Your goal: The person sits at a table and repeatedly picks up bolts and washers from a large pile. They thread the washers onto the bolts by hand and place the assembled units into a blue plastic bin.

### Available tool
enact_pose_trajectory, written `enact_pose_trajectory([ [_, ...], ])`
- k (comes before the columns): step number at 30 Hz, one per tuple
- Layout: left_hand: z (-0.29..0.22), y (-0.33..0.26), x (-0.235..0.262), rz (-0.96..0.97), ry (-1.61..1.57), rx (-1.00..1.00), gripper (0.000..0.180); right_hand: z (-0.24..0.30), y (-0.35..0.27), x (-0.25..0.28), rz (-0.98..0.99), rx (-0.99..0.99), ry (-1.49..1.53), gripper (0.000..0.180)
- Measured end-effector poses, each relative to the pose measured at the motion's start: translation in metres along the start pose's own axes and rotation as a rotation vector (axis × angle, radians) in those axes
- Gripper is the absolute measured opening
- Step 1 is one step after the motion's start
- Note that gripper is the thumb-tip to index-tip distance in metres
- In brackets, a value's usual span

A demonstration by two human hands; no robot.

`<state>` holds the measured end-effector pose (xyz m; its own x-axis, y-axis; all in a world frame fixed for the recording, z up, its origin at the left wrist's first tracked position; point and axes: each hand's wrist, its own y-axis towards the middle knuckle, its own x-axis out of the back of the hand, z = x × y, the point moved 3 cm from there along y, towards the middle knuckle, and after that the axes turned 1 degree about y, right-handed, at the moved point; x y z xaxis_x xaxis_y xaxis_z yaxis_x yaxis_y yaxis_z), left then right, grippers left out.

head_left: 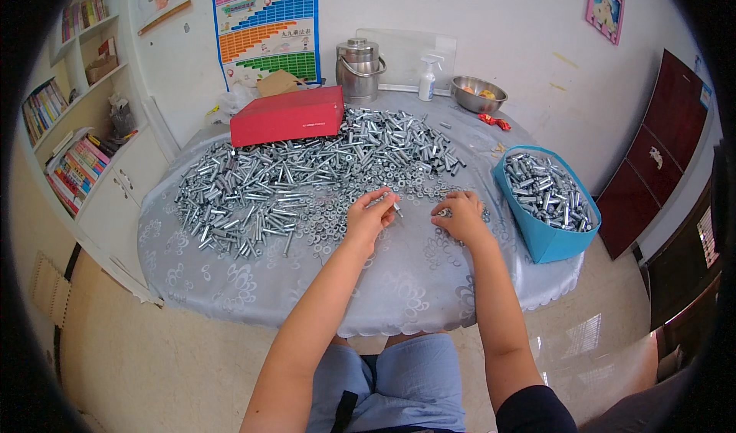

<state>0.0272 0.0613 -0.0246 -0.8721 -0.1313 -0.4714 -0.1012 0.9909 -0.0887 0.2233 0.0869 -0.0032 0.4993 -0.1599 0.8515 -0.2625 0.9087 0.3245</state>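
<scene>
Silver bolts (307, 176) are heaped all over the round table (399, 295), so that pile's my landmark. Left hand (369, 217) sits at the pile's near edge, fingers pinched around one bolt (392, 205). Right hand (460, 214) is just right of the pile, curled over small washers (442, 213); can't tell if it's gripping any. Blue bin (548, 203) of bolts sits further right, red box (287, 116) behind the pile.

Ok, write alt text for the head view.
A seated person's left hand holds a bolt while the right hand rests on washers, beside a heap of bolts on a round table. A blue basket of bolts sits right.
</scene>
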Motion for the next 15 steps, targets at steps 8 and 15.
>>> enact_pose_trajectory([
  [8, 0.0, 0.0, 0.002, 0.008, -0.052, 0.016, 0.028, 0.013, 0.004, 0.0, 0.082, 0.087, 0.267, 0.014],
  [15, 0.001, -0.001, 0.002, 0.017, -0.065, 0.024, 0.028, 0.032, 0.003, -0.007, 0.143, 0.105, 0.594, 0.014],
])
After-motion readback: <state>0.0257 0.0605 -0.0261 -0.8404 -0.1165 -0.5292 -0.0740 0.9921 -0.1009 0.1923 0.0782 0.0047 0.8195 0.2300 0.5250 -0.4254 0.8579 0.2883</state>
